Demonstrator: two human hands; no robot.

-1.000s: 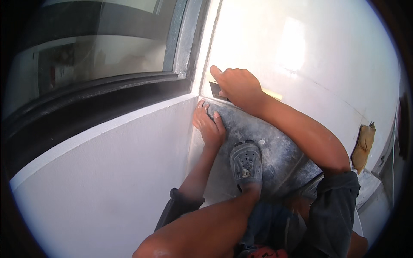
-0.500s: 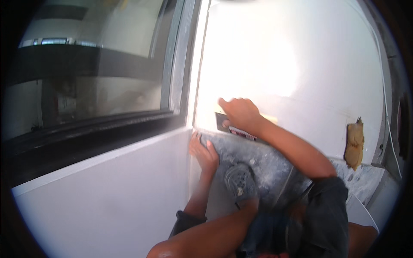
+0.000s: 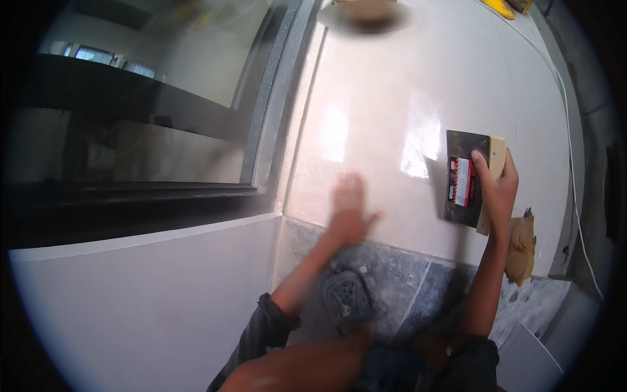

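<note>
My right hand (image 3: 499, 183) grips a wide putty knife (image 3: 462, 145) by its pale handle. The thumb lies on the dark blade, which carries a red and white label. The tool is held upright over the glossy white surface (image 3: 379, 78) and casts a shadow to its left. My left hand (image 3: 349, 209) is outstretched over the lower left part of that surface, fingers extended and smeared by motion. It holds nothing; whether its fingers touch the surface I cannot tell.
A dark-framed glass window (image 3: 163, 117) stands at the left above a white panel (image 3: 144, 300). My grey clog (image 3: 346, 297) rests by a grey marbled strip (image 3: 392, 268). A torn brown piece (image 3: 520, 251) and a white cable (image 3: 569, 130) are at the right. A blurred round object (image 3: 366, 16) sits on top.
My right hand has swung right with the putty knife, away from the lower left corner, turning the blade upright. My left hand has moved up and right from that corner onto the white surface.
</note>
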